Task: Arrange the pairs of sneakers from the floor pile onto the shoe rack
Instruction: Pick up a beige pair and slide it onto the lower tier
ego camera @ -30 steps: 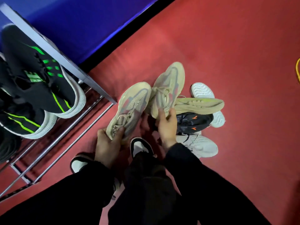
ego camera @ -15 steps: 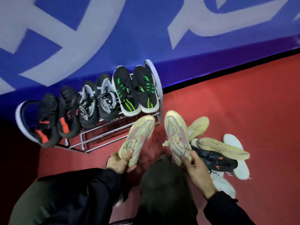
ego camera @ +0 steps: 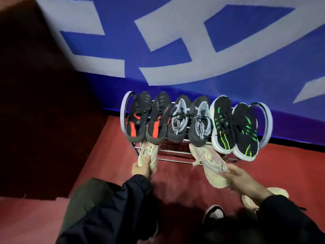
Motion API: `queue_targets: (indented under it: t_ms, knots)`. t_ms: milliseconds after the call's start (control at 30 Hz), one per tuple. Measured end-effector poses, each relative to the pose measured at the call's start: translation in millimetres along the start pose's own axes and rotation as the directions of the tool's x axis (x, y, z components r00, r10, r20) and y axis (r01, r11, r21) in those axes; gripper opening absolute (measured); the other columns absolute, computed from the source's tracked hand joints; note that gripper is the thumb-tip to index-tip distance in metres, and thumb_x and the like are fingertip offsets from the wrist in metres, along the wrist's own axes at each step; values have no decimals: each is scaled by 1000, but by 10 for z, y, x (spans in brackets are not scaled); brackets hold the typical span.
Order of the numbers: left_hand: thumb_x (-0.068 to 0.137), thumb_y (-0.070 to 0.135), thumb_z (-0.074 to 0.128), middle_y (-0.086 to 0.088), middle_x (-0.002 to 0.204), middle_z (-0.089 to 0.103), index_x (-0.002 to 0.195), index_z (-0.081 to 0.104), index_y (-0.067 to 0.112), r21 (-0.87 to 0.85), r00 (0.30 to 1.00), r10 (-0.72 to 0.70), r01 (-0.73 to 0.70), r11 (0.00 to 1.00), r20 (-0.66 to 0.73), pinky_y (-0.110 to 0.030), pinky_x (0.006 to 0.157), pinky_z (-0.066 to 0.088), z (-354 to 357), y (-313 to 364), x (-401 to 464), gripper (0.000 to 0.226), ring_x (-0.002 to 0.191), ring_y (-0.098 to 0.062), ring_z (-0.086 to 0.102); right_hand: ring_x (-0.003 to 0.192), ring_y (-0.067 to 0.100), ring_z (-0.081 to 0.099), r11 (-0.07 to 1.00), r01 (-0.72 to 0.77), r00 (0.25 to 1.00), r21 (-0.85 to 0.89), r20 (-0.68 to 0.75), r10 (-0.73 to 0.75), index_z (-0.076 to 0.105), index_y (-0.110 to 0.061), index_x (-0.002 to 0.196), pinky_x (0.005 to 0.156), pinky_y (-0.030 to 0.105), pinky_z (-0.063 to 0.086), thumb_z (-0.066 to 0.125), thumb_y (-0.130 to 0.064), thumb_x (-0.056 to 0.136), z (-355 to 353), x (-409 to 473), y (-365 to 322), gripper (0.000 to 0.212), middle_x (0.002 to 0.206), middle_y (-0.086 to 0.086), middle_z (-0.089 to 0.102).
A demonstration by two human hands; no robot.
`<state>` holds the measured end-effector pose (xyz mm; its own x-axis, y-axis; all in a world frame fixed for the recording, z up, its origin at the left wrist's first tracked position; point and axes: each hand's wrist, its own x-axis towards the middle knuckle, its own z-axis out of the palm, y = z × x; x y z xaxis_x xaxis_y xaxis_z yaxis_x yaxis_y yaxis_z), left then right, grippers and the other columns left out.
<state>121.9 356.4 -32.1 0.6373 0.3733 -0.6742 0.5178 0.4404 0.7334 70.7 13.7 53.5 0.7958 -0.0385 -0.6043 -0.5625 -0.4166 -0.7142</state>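
A metal shoe rack (ego camera: 175,152) stands against the blue wall. Its top tier carries three pairs: black with orange (ego camera: 140,118), grey knit (ego camera: 190,120), and black with green stripes (ego camera: 233,127). My left hand (ego camera: 143,169) grips the heel of one beige sneaker (ego camera: 147,152), its toe pushed under the top tier at the rack's left end. My right hand (ego camera: 242,178) holds the matching beige sneaker (ego camera: 211,164) by the heel, its toe at the lower bars right of centre.
Another beige sneaker (ego camera: 279,191) from the floor pile peeks out behind my right forearm. My own black-and-white shoe (ego camera: 214,213) rests on the red floor. A dark brown panel (ego camera: 35,103) fills the left side.
The view has swung left to face the rack. Both hands have carried the beige pair from the floor pile to the rack's lower tier, the left shoe farther left.
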Motion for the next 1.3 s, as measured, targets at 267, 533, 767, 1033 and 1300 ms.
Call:
queue_targets:
  t_ms: [267,533,767,1033,1300]
  knots:
    - [86,-1,72,-16,87,73,113,57,-4,-170,994,-104,107,980,24,-30,61,61,365,305,501,31,64,-17,74,53,10,54,990,-38,999,138,-13,40,61,-17,101,54,26,51,56,-14,102,782,583,-393,6,79,5,61]
    - [90,-14,50,6,57,66,93,65,6,-31,995,-102,101,994,-15,-20,48,52,468,223,1039,25,60,-12,57,74,22,53,940,-39,990,339,-116,83,64,-18,106,61,28,50,59,-19,101,1716,1079,-431,7,89,4,63]
    - [95,25,59,-8,96,51,110,50,14,267,963,-266,265,926,-32,-39,79,49,112,352,655,20,90,-26,53,69,18,50,953,-46,978,299,-181,104,59,-18,92,69,48,51,62,-29,96,2164,1068,-401,12,77,-1,55]
    - [99,17,46,1,99,56,147,45,18,389,974,-190,129,912,125,-35,73,48,-158,246,199,47,82,-20,57,69,16,51,931,-4,977,364,-197,81,57,-13,107,69,34,53,54,-24,101,2398,1118,-524,13,83,-4,51]
    - [97,-5,33,1,160,39,154,37,14,383,960,-130,26,924,249,-27,73,51,-178,100,181,61,115,-12,58,86,17,53,944,-34,946,328,-293,135,55,-44,101,99,53,54,54,-65,66,2553,1924,-73,41,96,-14,55]
